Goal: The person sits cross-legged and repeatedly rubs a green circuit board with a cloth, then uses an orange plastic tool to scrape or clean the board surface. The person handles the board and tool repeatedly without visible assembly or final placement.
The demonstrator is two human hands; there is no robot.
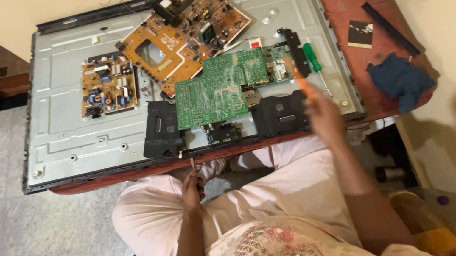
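Circuit boards lie spread over the grey metal back panel (pixel 78 132) of a flat screen, which rests face down on a reddish table (pixel 345 2). The green board (pixel 216 90) sits loose near the middle of the panel, tilted a little, its lower edge over black plastic covers (pixel 163 128). Above it a large orange board (pixel 184 35) lies at an angle, crowded with dark parts and wires, and a smaller yellow board (pixel 108 85) is set flat to the left of both. A green-handled screwdriver (pixel 312 56) lies just beside the green board's right end. The right hand (pixel 322 114) is lifted over the panel's lower right part, blurred by motion, fingers closed around an orange-handled tool (pixel 297 78) whose handle points up toward the green board; how tight the hold is cannot be told through the blur. Its forearm runs back down to the seated person's body. The left hand (pixel 192 187) is low, below the table's near edge and above the lap, fingers pinched shut on a small thin stick-like thing (pixel 192 163) that stands upright out of them; what it is cannot be made out. On the bare right end of the table, well apart from the boards, lie a crumpled blue cloth (pixel 400 81) and a dark strip (pixel 389 28).
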